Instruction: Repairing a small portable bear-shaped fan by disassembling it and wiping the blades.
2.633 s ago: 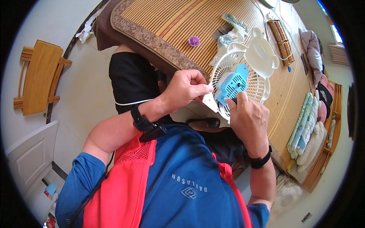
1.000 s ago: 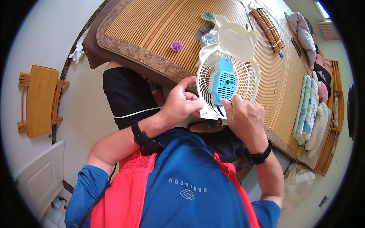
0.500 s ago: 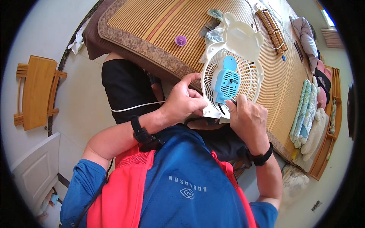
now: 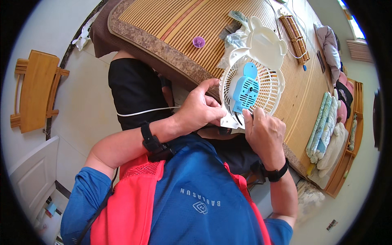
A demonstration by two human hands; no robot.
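Observation:
A white plastic fan grille point(image 4: 271, 90) leans tilted at the table edge in front of me. A light blue slotted motor housing point(image 4: 246, 94) sits in its middle, with a dark shaft sticking out. My left hand point(image 4: 198, 107) pinches the grille's left rim near its lower corner. My right hand point(image 4: 264, 134) is closed, thumb and fingers curled, at the grille's lower right side below the housing; what it holds is hidden. A black cable point(image 4: 238, 118) runs down from the housing between my hands. A white animal-head-shaped plastic panel point(image 4: 265, 48) lies just beyond the grille.
The slatted mat point(image 4: 175, 24) covers the table. On it are a purple round plastic part point(image 4: 199, 42), a crumpled clear bag point(image 4: 232, 43), a wooden slatted bundle point(image 4: 295, 38) and folded cloths point(image 4: 322, 126). A white cord point(image 4: 143, 112) crosses my lap. A wooden stool point(image 4: 38, 92) stands left.
The view has shifted slightly, and the fan sits a little further right in it. Both hands keep nearly the same place on the fan; my right thumb has straightened a bit.

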